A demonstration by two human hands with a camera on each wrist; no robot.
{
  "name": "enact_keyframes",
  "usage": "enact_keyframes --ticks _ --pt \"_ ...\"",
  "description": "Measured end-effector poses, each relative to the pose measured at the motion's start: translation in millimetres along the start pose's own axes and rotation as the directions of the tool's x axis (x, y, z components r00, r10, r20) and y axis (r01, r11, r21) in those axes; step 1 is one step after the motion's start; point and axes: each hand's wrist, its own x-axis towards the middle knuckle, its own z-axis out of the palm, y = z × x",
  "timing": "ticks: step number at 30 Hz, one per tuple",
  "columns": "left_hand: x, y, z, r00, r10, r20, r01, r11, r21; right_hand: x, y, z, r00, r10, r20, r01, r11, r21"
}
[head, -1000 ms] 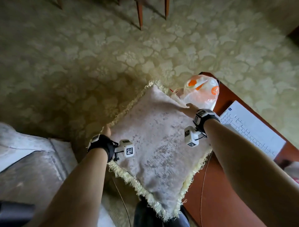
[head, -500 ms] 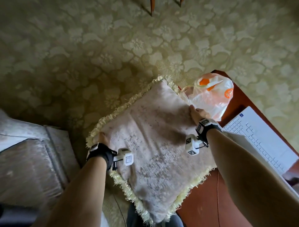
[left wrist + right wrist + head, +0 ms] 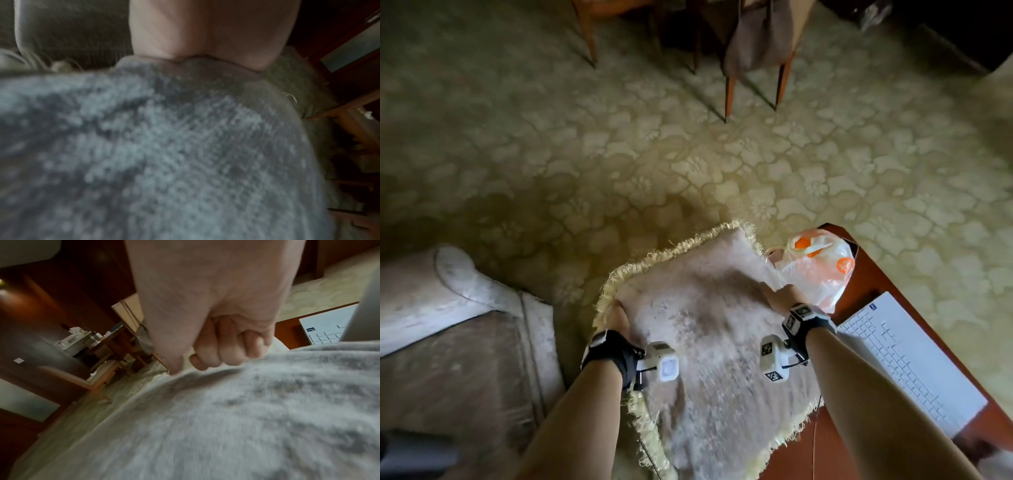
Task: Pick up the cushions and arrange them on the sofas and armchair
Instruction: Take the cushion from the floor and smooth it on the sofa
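Cushion (image 3: 709, 342), pale grey-pink with a cream fringe, is held up flat between both hands above the patterned carpet (image 3: 654, 164), its right edge over the red-brown worktop (image 3: 873, 274). Left hand (image 3: 618, 315) grips the left edge; right hand (image 3: 780, 294) pinches the right edge, fingers (image 3: 224, 352) curled. Sofa (image 3: 448, 308) lies left; plastic bag (image 3: 818, 267) and white keyboard (image 3: 904, 356) sit right.
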Motion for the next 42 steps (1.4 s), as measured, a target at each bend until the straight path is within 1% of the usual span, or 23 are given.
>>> enact_keyframes --ticks 1,2,4,5,6,7,9,10,11,12,15,16,18,20,23,25,26,29,32,35,37,39,42 --pt "-16.7 10.9 -0.9 1.000 0.008 0.029 -0.006 0.998 -0.065 -9.5 -4.0 -7.4 1.000 -0.019 -0.005 0.018 0.999 -0.030" --pt "-59.7 30.0 -2.4 0.997 0.006 0.080 -0.002 0.999 -0.048 -18.0 -6.7 -15.8 1.000 -0.020 -0.011 0.019 0.999 -0.034" --pt "-116.7 56.2 -8.9 0.977 0.025 0.212 -0.009 0.997 -0.079 -34.6 -8.3 -35.7 0.999 -0.031 -0.031 0.030 0.999 -0.037" --pt "-124.8 63.8 -17.3 0.966 0.059 0.251 -0.033 0.994 -0.106 -42.8 -12.3 -46.8 0.998 -0.049 -0.031 0.048 0.998 -0.028" --pt "-150.6 75.3 -25.5 0.958 0.106 0.266 -0.081 0.991 -0.102 -52.7 -19.1 -56.8 0.998 -0.064 -0.019 0.063 0.998 -0.009" --pt "-162.9 87.1 -37.1 0.955 0.125 0.269 -0.086 0.985 -0.153 -62.4 -27.9 -67.0 0.996 -0.085 -0.004 0.085 0.996 -0.032" --pt "-163.2 106.0 -64.3 0.951 0.127 0.283 -0.076 0.980 -0.185 -78.4 -50.1 -82.0 0.990 -0.122 0.071 0.129 0.986 -0.110" --pt "-167.9 115.2 -78.8 0.956 0.137 0.258 -0.079 0.971 -0.225 -86.4 -62.7 -87.4 0.984 -0.144 0.107 0.158 0.977 -0.141" --pt "-172.4 123.0 -95.4 0.950 0.167 0.265 -0.087 0.954 -0.287 -98.1 -78.0 -91.7 0.975 -0.172 0.141 0.191 0.972 -0.139" --pt "-181.6 129.8 -113.2 0.950 0.183 0.254 -0.104 0.950 -0.294 -106.2 -93.1 -92.9 0.963 -0.198 0.181 0.223 0.967 -0.125" --pt "-208.9 141.6 -175.0 0.937 0.241 0.254 -0.136 0.919 -0.371 -153.1 -145.8 -86.2 0.904 -0.326 0.277 0.351 0.935 -0.043" --pt "-211.6 143.2 -199.8 0.940 0.254 0.229 -0.148 0.906 -0.396 -169.3 -165.8 -79.3 0.887 -0.363 0.285 0.391 0.919 -0.048" --pt "-220.8 140.3 -251.9 0.952 0.267 0.151 -0.177 0.881 -0.440 -194.9 -206.4 -59.6 0.825 -0.462 0.324 0.516 0.850 -0.102" --pt "-228.3 130.8 -308.7 0.958 0.282 0.044 -0.228 0.850 -0.475 -215.0 -246.6 -28.9 0.759 -0.544 0.356 0.626 0.761 -0.170" --pt "-239.3 107.6 -395.1 0.949 0.296 -0.106 -0.308 0.808 -0.503 -233.9 -301.4 43.8 0.653 -0.647 0.392 0.740 0.655 -0.153" --pt "-247.3 89.8 -452.9 0.938 0.274 -0.215 -0.347 0.787 -0.510 -249.7 -336.9 107.2 0.583 -0.661 0.473 0.795 0.585 -0.162" --pt "-251.8 78.5 -481.2 0.931 0.258 -0.259 -0.361 0.771 -0.525 -265.0 -353.0 138.7 0.564 -0.643 0.519 0.800 0.582 -0.147" --pt "-269.9 45.1 -560.1 0.892 0.249 -0.377 -0.436 0.692 -0.575 -337.9 -390.8 217.7 0.479 -0.674 0.563 0.844 0.530 -0.084" --pt "-284.0 5.5 -633.2 0.835 0.226 -0.502 -0.532 0.567 -0.630 -408.5 -422.8 292.5 0.386 -0.721 0.575 0.891 0.453 -0.029" --pt "-295.7 -34.7 -691.9 0.791 0.123 -0.600 -0.578 0.472 -0.665 -471.9 -453.6 370.2 0.297 -0.711 0.638 0.919 0.394 0.011" --pt "-295.8 -58.3 -721.7 0.772 0.022 -0.636 -0.581 0.432 -0.690 -505.4 -474.7 420.0 0.255 -0.726 0.639 0.933 0.359 0.036" --pt "-287.9 -83.1 -747.0 0.746 -0.084 -0.661 -0.574 0.422 -0.702 -536.9 -486.5 463.8 0.255 -0.750 0.610 0.937 0.347 0.034" --pt "-273.8 -111.0 -774.2 0.692 -0.207 -0.691 -0.594 0.379 -0.709 -586.5 -494.7 510.1 0.183 -0.790 0.585 0.974 0.224 -0.002"
